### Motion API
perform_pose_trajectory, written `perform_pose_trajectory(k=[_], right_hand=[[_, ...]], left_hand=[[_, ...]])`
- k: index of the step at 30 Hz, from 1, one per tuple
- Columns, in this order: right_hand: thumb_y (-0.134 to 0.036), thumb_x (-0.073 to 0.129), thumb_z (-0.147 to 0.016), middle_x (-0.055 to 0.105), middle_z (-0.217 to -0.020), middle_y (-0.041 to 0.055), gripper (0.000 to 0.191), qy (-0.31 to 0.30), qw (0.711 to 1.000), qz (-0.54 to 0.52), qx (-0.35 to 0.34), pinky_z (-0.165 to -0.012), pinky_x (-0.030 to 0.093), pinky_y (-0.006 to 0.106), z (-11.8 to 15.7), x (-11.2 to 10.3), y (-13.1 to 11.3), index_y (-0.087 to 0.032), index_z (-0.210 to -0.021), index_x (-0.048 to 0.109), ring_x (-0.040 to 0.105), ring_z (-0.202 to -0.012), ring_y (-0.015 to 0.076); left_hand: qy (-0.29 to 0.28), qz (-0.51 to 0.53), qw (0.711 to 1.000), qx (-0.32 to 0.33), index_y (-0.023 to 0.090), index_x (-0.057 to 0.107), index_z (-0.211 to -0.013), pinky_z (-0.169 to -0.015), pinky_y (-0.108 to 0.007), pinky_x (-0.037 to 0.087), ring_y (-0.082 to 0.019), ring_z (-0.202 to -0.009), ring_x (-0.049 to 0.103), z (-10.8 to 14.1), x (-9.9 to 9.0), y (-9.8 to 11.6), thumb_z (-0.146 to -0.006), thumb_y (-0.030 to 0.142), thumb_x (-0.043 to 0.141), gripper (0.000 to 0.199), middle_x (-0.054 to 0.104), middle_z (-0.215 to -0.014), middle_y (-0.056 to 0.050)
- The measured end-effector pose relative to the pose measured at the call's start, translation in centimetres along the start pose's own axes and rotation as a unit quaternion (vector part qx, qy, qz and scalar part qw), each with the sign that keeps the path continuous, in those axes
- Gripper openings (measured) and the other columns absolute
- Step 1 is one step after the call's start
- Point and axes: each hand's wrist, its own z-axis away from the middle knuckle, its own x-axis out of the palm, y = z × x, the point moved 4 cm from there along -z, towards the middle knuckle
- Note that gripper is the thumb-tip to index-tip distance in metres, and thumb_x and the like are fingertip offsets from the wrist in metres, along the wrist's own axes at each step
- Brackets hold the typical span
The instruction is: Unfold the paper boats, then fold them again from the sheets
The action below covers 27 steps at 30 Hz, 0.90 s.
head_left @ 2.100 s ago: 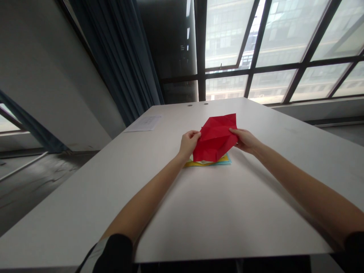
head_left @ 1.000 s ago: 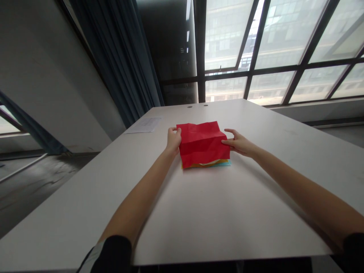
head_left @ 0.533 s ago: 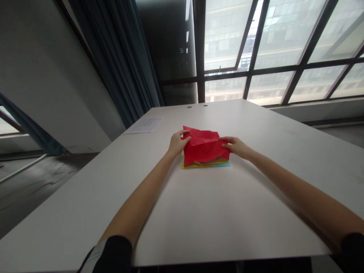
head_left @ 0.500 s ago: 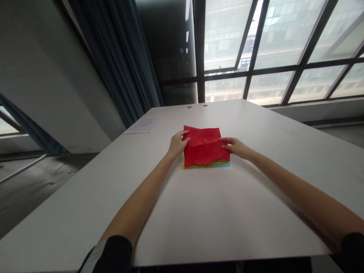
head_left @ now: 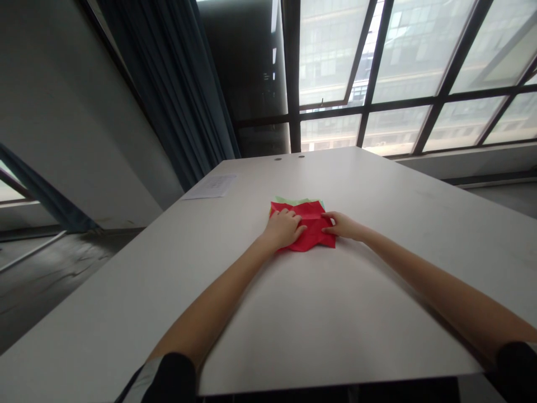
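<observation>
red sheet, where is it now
In the head view, the red sheet lies between the left hand and right hand, over a green sheet.

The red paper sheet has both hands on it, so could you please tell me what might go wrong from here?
The left hand lies on the red paper sheet, so a sideways push might slide it across the pale green sheet beneath. The right hand touches its right edge; a tug there could tear it. It is already creased, so pressing may set crooked folds.
</observation>
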Motion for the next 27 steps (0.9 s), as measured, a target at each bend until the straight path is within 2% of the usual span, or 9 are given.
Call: perform_pose_trajectory(k=[2, 6, 8, 10, 12, 15, 20, 22, 27], right_hand=[[-0.023, 0.063, -0.067, 0.055, -0.123, 0.0114, 0.051, 0.012, 0.999, 0.032, -0.008, -0.095, 0.039, 0.034, 0.1, -0.2, -0.4, -0.013, -0.117, 0.055, 0.052, -0.109, 0.0257], [-0.023, 0.062, -0.069, 0.043, -0.133, 0.0179, 0.061, 0.046, 0.996, 0.081, -0.002, -0.103, 0.03, 0.036, 0.3, -0.4, -0.9, -0.006, -0.125, 0.045, 0.04, -0.122, 0.0267], [-0.024, 0.061, -0.071, 0.039, -0.135, 0.0179, 0.064, 0.056, 0.995, 0.087, -0.006, -0.104, 0.028, 0.036, 0.3, -0.4, -0.9, -0.006, -0.129, 0.04, 0.035, -0.125, 0.0256], [-0.025, 0.059, -0.072, 0.037, -0.136, 0.0178, 0.065, 0.051, 0.994, 0.095, -0.005, -0.104, 0.028, 0.035, 0.2, -0.3, -0.8, -0.006, -0.13, 0.037, 0.034, -0.126, 0.0245], [-0.029, 0.058, -0.074, 0.039, -0.135, 0.0177, 0.062, 0.032, 0.993, 0.111, -0.001, -0.104, 0.029, 0.034, 0.1, -0.1, -0.8, -0.006, -0.128, 0.04, 0.036, -0.124, 0.0241], [-0.037, 0.054, -0.076, 0.043, -0.131, 0.0165, 0.051, -0.005, 0.989, 0.149, 0.001, -0.099, 0.034, 0.034, 0.4, 0.2, -1.1, -0.01, -0.119, 0.051, 0.042, -0.119, 0.025], [-0.052, 0.044, -0.078, 0.021, -0.143, 0.0138, 0.049, 0.012, 0.966, 0.256, 0.017, -0.086, 0.04, 0.048, 1.4, 0.2, -1.8, -0.017, -0.109, 0.059, 0.041, -0.115, 0.037], [-0.055, 0.041, -0.079, 0.019, -0.145, 0.011, 0.053, 0.008, 0.962, 0.271, -0.016, -0.09, 0.036, 0.051, 1.6, 0.6, -2.0, -0.019, -0.115, 0.056, 0.034, -0.119, 0.0389], [-0.057, 0.028, -0.084, 0.035, -0.14, 0.0093, 0.062, -0.036, 0.972, 0.217, -0.087, -0.101, 0.024, 0.049, 1.5, 2.4, -2.0, -0.021, -0.134, 0.035, 0.028, -0.126, 0.0306]], left_hand=[[-0.053, 0.019, 0.998, 0.001, 0.021, 0.05, -0.12, -0.097, -0.048, 0.028, -0.029, -0.115, 0.042, 0.3, 0.9, 0.0, -0.082, 0.059, 0.031, 0.057, 0.053, -0.121, -0.01], [-0.128, 0.038, 0.991, -0.012, 0.028, 0.025, -0.137, -0.102, -0.059, 0.007, -0.035, -0.131, 0.016, 0.8, 2.4, -0.6, -0.068, 0.074, 0.036, 0.084, 0.026, -0.144, -0.01], [-0.147, 0.052, 0.987, -0.03, 0.031, 0.017, -0.139, -0.1, -0.062, 0.006, -0.038, -0.133, 0.006, 0.9, 2.7, -1.0, -0.064, 0.077, 0.039, 0.091, 0.015, -0.147, -0.009], [-0.161, 0.073, 0.983, -0.056, 0.035, 0.013, -0.139, -0.097, -0.065, 0.01, -0.04, -0.132, 0.002, 1.0, 2.9, -1.4, -0.062, 0.078, 0.04, 0.093, 0.008, -0.149, -0.007], [-0.175, 0.087, 0.978, -0.074, 0.037, 0.013, -0.139, -0.096, -0.065, 0.014, -0.041, -0.132, 0.003, 1.0, 3.1, -1.7, -0.062, 0.079, 0.038, 0.091, 0.007, -0.149, -0.006], [-0.192, 0.081, 0.975, -0.078, 0.038, 0.016, -0.138, -0.096, -0.065, 0.012, -0.041, -0.131, 0.009, 1.0, 3.7, -2.0, -0.063, 0.08, 0.034, 0.088, 0.012, -0.148, -0.008], [-0.189, 0.065, 0.977, -0.072, 0.037, 0.02, -0.137, -0.098, -0.063, 0.005, -0.04, -0.131, 0.016, 0.8, 3.9, -2.2, -0.064, 0.08, 0.03, 0.086, 0.017, -0.147, -0.009], [-0.198, 0.075, 0.974, -0.084, 0.037, 0.025, -0.136, -0.097, -0.065, 0.008, -0.039, -0.129, 0.023, 0.8, 3.4, -2.5, -0.067, 0.078, 0.028, 0.08, 0.02, -0.146, -0.01], [-0.227, 0.077, 0.963, -0.122, 0.03, 0.042, -0.126, -0.093, -0.061, 0.024, -0.036, -0.118, 0.042, 0.9, 2.3, -3.0, -0.077, 0.068, 0.026, 0.064, 0.04, -0.135, -0.013]])
